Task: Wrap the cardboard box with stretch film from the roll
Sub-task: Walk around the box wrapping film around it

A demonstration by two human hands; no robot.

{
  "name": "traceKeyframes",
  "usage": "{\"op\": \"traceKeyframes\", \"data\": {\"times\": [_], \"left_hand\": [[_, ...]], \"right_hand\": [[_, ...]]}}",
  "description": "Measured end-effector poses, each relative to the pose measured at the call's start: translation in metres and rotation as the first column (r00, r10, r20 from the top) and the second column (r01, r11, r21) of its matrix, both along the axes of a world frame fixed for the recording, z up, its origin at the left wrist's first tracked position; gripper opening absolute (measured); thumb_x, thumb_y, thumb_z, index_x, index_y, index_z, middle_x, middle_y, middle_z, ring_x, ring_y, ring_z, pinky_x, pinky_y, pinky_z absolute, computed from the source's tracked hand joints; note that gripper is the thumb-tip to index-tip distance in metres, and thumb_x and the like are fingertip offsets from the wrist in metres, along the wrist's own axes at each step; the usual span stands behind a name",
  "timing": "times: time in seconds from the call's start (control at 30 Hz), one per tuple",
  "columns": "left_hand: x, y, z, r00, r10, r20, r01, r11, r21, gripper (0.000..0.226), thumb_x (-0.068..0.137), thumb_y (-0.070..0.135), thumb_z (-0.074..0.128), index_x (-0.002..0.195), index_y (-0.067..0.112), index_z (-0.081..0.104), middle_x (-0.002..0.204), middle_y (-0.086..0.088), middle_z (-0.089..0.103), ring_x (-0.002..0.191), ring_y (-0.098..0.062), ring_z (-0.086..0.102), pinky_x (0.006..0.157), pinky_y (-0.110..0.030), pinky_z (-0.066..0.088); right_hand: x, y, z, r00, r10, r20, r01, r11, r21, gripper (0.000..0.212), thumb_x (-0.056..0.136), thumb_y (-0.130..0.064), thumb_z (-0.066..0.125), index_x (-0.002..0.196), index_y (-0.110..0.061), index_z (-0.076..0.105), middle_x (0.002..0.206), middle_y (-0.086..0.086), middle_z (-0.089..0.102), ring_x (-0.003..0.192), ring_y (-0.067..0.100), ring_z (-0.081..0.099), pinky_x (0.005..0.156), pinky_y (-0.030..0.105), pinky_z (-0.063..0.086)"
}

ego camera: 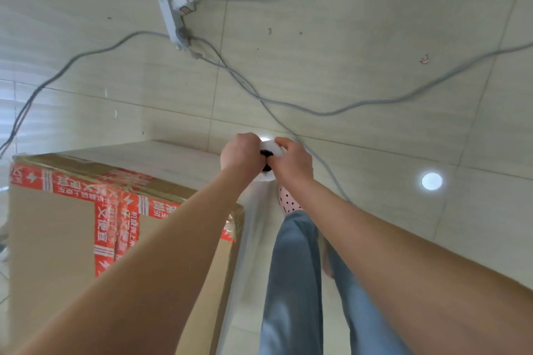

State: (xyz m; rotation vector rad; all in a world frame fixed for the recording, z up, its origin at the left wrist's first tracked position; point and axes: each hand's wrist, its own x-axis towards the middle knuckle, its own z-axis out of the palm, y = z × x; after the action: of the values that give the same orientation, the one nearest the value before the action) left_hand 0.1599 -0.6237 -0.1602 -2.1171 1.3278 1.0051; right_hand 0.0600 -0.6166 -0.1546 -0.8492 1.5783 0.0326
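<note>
A large cardboard box (57, 239) with red printed tape across its top stands on the floor at the lower left. Beyond its right corner I hold the stretch film roll (269, 150) upright, seen end-on, white with a dark core. My left hand (242, 155) grips its left side and my right hand (294, 161) grips its right side, fingers curled over the top end. A clear sheet of film (248, 228) runs from the roll down along the box's right edge.
A white power strip (168, 6) with a plugged adapter lies on the tiled floor ahead. Grey cables (288, 106) snake across the floor to both sides. My legs in grey trousers (294, 282) and a pink dotted slipper (287, 202) stand right of the box.
</note>
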Motion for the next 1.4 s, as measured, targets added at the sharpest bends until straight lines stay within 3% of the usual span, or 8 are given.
{"op": "traceKeyframes", "data": {"times": [0.27, 0.47, 0.57, 0.77, 1.0, 1.1, 1.2, 1.4], "left_hand": [[0.055, 0.002, -0.003, 0.773, 0.624, -0.114, -0.631, 0.775, -0.037, 0.017, 0.083, 0.017, 0.058, 0.079, 0.001, 0.058, 0.077, -0.013, 0.063, 0.054, -0.027, 0.064, 0.052, -0.032, 0.056], [0.066, -0.013, -0.004, 0.999, -0.035, -0.039, 0.032, 0.997, -0.070, 0.041, 0.083, 0.012, 0.053, 0.121, 0.025, 0.060, 0.106, -0.005, 0.066, 0.100, -0.028, 0.063, 0.070, -0.031, 0.046], [0.071, -0.021, -0.002, 0.987, -0.153, 0.038, 0.155, 0.987, -0.051, 0.026, 0.081, 0.005, 0.051, 0.100, 0.016, 0.065, 0.093, -0.006, 0.065, 0.089, -0.028, 0.064, 0.063, -0.030, 0.045], [0.098, -0.021, -0.005, 0.934, 0.358, -0.017, -0.357, 0.924, -0.140, 0.007, 0.077, 0.010, 0.055, 0.074, 0.005, 0.059, 0.072, -0.009, 0.062, 0.070, -0.030, 0.060, 0.057, -0.030, 0.045], [0.121, -0.016, -0.006, 0.652, 0.749, -0.118, -0.758, 0.640, -0.127, 0.023, 0.086, 0.024, 0.058, 0.074, 0.005, 0.057, 0.065, -0.010, 0.065, 0.055, -0.024, 0.066, 0.057, -0.029, 0.054], [0.128, -0.024, -0.003, 0.832, 0.548, -0.091, -0.554, 0.828, -0.084, 0.018, 0.085, 0.022, 0.053, 0.093, 0.007, 0.061, 0.078, -0.009, 0.066, 0.073, -0.027, 0.067, 0.055, -0.029, 0.048], [0.134, -0.036, 0.003, 0.976, 0.208, -0.062, -0.213, 0.973, -0.089, 0.049, 0.087, 0.018, 0.053, 0.136, 0.021, 0.046, 0.115, -0.007, 0.064, 0.106, -0.030, 0.061, 0.076, -0.036, 0.051], [0.134, -0.064, 0.008, 0.997, -0.068, 0.036, 0.068, 0.997, 0.021, 0.024, 0.075, 0.013, 0.052, 0.096, 0.015, 0.062, 0.093, -0.006, 0.064, 0.078, -0.026, 0.059, 0.062, -0.028, 0.045]], "right_hand": [[0.058, -0.017, 0.001, 0.999, -0.045, 0.011, 0.045, 0.999, -0.026, 0.055, 0.085, -0.016, 0.058, 0.138, -0.020, 0.045, 0.136, 0.001, 0.053, 0.124, 0.019, 0.049, 0.091, 0.021, 0.035], [0.062, -0.028, 0.002, 0.984, 0.179, -0.022, -0.180, 0.982, -0.050, 0.045, 0.083, -0.014, 0.059, 0.126, -0.025, 0.056, 0.120, 0.001, 0.063, 0.113, 0.024, 0.057, 0.082, 0.026, 0.040], [0.071, -0.037, 0.001, 0.960, 0.279, -0.011, -0.279, 0.955, -0.104, 0.041, 0.083, -0.017, 0.058, 0.121, -0.029, 0.059, 0.113, 0.000, 0.066, 0.107, 0.022, 0.059, 0.077, 0.025, 0.040], [0.093, -0.040, 0.002, 0.991, 0.135, 0.003, -0.134, 0.983, -0.128, 0.055, 0.082, -0.014, 0.058, 0.135, -0.021, 0.046, 0.132, 0.002, 0.052, 0.118, 0.021, 0.052, 0.082, 0.022, 0.035], [0.128, -0.057, 0.000, 0.985, 0.162, 0.055, -0.154, 0.980, -0.127, 0.035, 0.084, -0.009, 0.049, 0.114, -0.022, 0.061, 0.102, -0.005, 0.062, 0.098, 0.021, 0.059, 0.071, 0.023, 0.038], [0.134, -0.063, -0.006, 0.974, 0.225, 0.029, -0.221, 0.969, -0.113, 0.027, 0.080, -0.006, 0.047, 0.097, -0.018, 0.064, 0.094, -0.001, 0.065, 0.087, 0.023, 0.058, 0.064, 0.025, 0.039], [0.135, -0.066, -0.006, 0.968, 0.249, 0.028, -0.245, 0.963, -0.109, 0.027, 0.081, -0.008, 0.047, 0.098, -0.021, 0.065, 0.094, -0.004, 0.063, 0.092, 0.019, 0.058, 0.074, 0.026, 0.043], [0.139, -0.076, -0.007, 0.946, 0.324, 0.010, -0.320, 0.939, -0.123, 0.024, 0.079, -0.005, 0.042, 0.061, -0.021, 0.042, 0.067, -0.002, 0.055, 0.069, 0.023, 0.051, 0.057, 0.026, 0.034]]}}
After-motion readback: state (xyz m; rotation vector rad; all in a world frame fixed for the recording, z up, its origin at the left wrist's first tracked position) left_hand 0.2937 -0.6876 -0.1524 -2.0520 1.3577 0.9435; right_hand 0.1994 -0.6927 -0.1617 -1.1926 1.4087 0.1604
